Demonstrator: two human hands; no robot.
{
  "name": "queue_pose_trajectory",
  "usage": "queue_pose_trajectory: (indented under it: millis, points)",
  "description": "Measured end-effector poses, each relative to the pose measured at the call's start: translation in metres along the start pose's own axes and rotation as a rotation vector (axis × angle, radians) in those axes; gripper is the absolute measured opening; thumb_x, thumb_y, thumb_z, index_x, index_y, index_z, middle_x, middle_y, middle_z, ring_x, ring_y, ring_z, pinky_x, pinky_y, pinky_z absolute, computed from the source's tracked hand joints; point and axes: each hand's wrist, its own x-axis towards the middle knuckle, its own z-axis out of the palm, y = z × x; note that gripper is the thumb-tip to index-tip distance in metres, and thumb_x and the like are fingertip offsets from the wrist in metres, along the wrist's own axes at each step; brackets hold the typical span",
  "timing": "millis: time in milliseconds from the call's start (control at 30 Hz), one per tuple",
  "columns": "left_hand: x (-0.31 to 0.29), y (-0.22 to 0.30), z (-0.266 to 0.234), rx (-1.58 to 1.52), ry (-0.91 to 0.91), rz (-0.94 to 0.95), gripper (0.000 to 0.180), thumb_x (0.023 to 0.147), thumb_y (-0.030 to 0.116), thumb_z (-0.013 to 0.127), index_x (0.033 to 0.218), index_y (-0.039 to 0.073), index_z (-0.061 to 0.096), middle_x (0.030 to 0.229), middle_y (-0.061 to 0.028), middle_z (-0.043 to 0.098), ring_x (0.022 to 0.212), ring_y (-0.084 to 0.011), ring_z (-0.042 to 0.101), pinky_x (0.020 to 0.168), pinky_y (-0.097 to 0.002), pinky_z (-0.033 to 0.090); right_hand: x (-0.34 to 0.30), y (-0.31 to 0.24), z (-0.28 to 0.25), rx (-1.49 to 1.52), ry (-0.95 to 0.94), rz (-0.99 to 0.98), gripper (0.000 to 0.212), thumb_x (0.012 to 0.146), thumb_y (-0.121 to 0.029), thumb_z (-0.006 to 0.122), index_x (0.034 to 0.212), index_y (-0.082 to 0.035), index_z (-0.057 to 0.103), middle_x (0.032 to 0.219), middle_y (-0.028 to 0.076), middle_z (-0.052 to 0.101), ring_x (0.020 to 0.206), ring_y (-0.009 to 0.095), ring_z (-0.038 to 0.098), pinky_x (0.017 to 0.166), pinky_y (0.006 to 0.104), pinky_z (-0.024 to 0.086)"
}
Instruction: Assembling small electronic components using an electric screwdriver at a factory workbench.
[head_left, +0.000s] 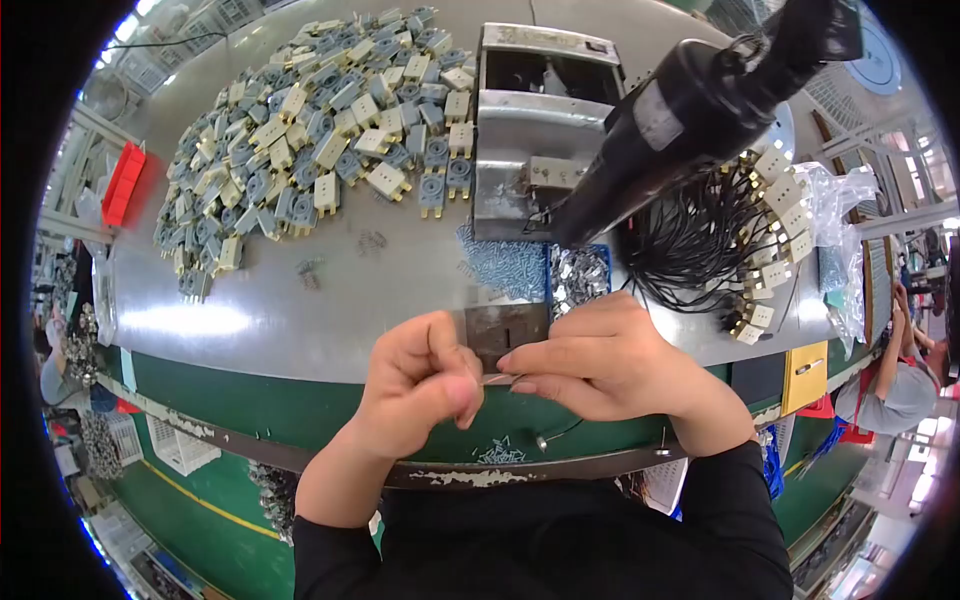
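My left hand [418, 378] and my right hand [606, 362] meet over the near edge of the workbench, each closed in a pinch. Between their fingertips runs a thin, pale, wire-like strand [497, 379]; its exact kind is too small to make out. Just beyond the fingers lies a dark metal block [506, 332] with a slot in it. Small silver screws [512, 262] are heaped behind that block, beside a blue tray of shiny metal pieces [580, 274]. Below my hands, more loose screws [500, 453] rest on the green bench edge.
A large pile of grey and cream plug-like parts [330, 130] covers the back left. Behind the screws stands a metal press frame [548, 100], with a thick black cylinder [665, 130] leaning across it. Black cables [685, 240] with cream ends lie right. Another person [895, 385] sits far right.
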Motion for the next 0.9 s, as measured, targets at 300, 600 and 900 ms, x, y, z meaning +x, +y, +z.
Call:
queue_pose_trajectory:
  millis: [300, 600, 900]
  points:
    - [0.015, -0.005, -0.009, -0.082, -0.036, -0.189, 0.046, 0.104, 0.032, 0.07, 0.12, -0.01, 0.062, 0.092, -0.0206, 0.075, 0.074, -0.0267, 0.076, 0.068, -0.0359, 0.063, -0.001, 0.01, -0.002, -0.263, 0.205, -0.155, 0.031, 0.062, -0.004, 0.089, 0.091, -0.01, 0.082, 0.058, -0.002, 0.049, 0.045, 0.018, 0.046, 0.045, 0.0308, 0.035]
    - [0.009, -0.016, 0.007, -0.015, -0.083, 0.139, 0.04, 0.105, 0.012, 0.066, 0.133, -0.015, 0.055, 0.112, -0.0294, 0.074, 0.102, -0.0376, 0.078, 0.085, -0.0432, 0.068, -0.003, 0.007, -0.003, 0.082, 0.179, 0.01, 0.018, 0.077, -0.002, 0.086, 0.094, -0.006, 0.082, 0.068, 0.004, 0.071, 0.049, 0.013, 0.058, 0.045, 0.0257, 0.042]
    - [0.01, -0.012, 0.013, -0.061, -0.074, 0.08, 0.041, 0.105, 0.011, 0.067, 0.135, -0.015, 0.055, 0.11, -0.027, 0.075, 0.101, -0.0351, 0.078, 0.085, -0.0421, 0.067, -0.001, 0.0, -0.002, 0.107, 0.162, 0.075, 0.012, 0.075, -0.001, 0.083, 0.086, -0.003, 0.08, 0.068, 0.005, 0.072, 0.048, 0.012, 0.053, 0.045, 0.0269, 0.036]
